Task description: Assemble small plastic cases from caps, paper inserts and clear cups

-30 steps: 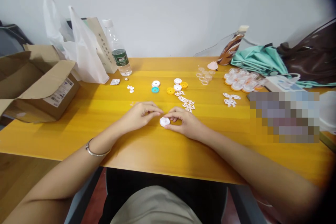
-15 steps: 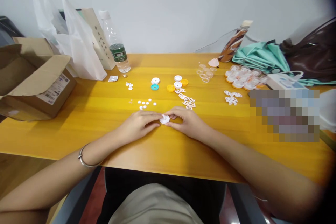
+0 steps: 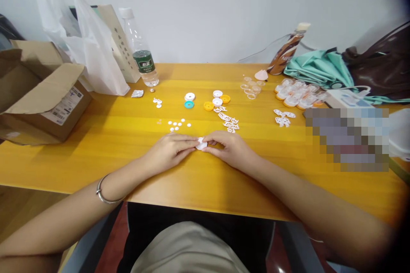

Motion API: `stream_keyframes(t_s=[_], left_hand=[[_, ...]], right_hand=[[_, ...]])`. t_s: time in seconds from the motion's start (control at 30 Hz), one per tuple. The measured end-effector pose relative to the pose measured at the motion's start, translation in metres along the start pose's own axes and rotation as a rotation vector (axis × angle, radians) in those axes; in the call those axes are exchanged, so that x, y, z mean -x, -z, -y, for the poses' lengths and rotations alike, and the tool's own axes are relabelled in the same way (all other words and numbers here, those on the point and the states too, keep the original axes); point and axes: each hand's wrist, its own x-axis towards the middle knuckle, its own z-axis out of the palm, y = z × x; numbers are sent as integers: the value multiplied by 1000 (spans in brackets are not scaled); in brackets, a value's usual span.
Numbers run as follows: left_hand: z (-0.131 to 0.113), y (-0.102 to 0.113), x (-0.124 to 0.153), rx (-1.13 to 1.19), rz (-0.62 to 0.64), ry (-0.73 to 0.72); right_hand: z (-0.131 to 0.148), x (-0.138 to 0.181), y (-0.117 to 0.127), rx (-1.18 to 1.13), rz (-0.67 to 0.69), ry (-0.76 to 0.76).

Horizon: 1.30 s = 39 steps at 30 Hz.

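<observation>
On the wide tabletop, the right hand pinched a white round piece. The left hand touched it too, but I could not tell if it gripped. The piece sat right between the hands, as near to one as the other, with no long side. Tiny white dots lay past the left hand.

A plain, pale grey-blue wall rises behind the worktop, whose glossy yellow-orange wood-look surface runs across nearly the whole width and meets it in a straight back edge. At the lower left, brown wood-look floor shows below the front edge, with a reddish surface further in. Soft light spreads over the wall and leaves a pale sheen on the worktop.
</observation>
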Motion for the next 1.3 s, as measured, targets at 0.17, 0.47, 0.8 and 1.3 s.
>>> stream_keyframes(t_s=[0.17, 0.47, 0.8, 1.3], left_hand=[[0, 0, 0, -42, -4, -8], [-2, -3, 2, -196, -24, -68], [-3, -2, 3, -254, 14, -93], [-12, -6, -25, -313, 50, 152]], right_hand=[[-1, 0, -1, 24, -16, 43], [-2, 1, -3, 145, -20, 149], [4, 1, -1, 231, 38, 136], [-3, 0, -3, 43, -13, 85]])
